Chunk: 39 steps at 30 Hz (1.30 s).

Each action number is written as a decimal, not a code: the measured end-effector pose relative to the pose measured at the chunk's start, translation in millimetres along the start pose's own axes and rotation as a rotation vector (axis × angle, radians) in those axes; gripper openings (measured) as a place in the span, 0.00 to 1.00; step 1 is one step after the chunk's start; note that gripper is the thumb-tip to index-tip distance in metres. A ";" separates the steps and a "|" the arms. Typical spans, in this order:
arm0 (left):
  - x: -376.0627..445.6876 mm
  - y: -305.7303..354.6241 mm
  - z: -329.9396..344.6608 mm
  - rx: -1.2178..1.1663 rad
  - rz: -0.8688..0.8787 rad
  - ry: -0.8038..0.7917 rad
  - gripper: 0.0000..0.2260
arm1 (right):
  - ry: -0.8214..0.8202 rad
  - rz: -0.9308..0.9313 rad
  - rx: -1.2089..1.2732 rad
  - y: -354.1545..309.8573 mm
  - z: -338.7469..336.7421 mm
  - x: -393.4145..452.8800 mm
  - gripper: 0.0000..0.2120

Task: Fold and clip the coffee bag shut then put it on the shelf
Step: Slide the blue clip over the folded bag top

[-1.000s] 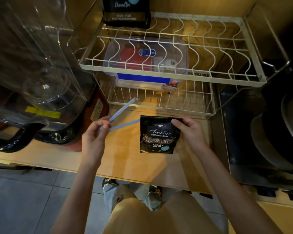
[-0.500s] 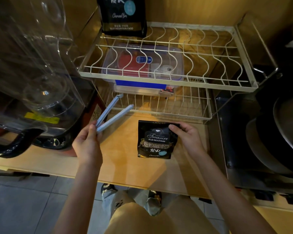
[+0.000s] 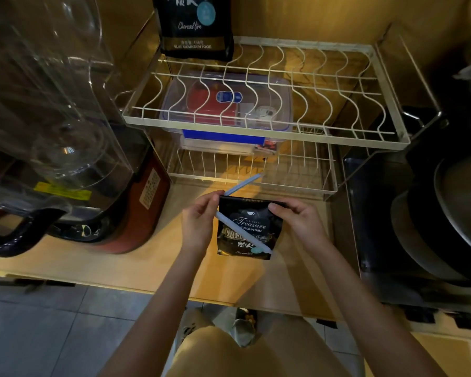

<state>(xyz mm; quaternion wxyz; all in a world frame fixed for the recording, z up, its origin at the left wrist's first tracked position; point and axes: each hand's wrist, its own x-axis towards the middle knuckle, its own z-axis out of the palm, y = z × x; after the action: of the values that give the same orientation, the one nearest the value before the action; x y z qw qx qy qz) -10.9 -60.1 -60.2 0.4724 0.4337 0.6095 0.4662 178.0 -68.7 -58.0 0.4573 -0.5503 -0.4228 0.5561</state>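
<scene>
Coffee bag (image 3: pixel 246 229) reading "Treasure", right hand (image 3: pixel 297 219) pinching its top, left hand (image 3: pixel 199 221) pinching open clip (image 3: pixel 242 232).

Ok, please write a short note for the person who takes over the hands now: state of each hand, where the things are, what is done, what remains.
Left hand: holds the open blue clip at its hinge end; one arm lies across the front of the coffee bag, the other points behind it.
Right hand: pinches the bag's top right corner, above the wooden counter.
Done: the top looks folded over.
Left: slide the clip onto the fold, close it, put the bag on the wire shelf.
</scene>
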 end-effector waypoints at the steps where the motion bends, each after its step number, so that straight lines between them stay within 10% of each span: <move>1: -0.8 0.3 3.9 -0.007 0.009 0.038 0.10 | 0.026 -0.020 -0.059 0.9 -0.6 0.8 0.08; 8: 1.4 8.7 21.4 -0.112 -0.014 0.309 0.09 | 0.042 -0.227 -0.486 0.7 -0.9 0.8 0.07; 14: 12.5 8.5 0.9 0.336 0.260 0.377 0.10 | 0.053 -0.293 -0.595 1.1 3.2 -2.9 0.09; 19: 17.2 4.7 -4.5 0.436 0.256 0.318 0.12 | 0.038 -0.290 -0.541 1.9 6.0 -4.8 0.11; 28: 13.0 9.3 -19.9 -0.204 -0.213 -0.008 0.09 | 0.040 -0.229 -0.505 5.4 4.7 -2.6 0.10; 39: 4.6 24.2 -61.7 0.045 -0.012 -0.196 0.14 | 0.024 -0.161 -0.462 3.7 4.0 -3.4 0.11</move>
<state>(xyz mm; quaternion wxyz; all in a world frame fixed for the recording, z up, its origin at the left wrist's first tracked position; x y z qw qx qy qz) -70.1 -60.9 -30.0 0.5227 0.4842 0.5731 0.4049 173.8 -72.8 -60.7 0.3672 -0.6114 -0.5755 0.4001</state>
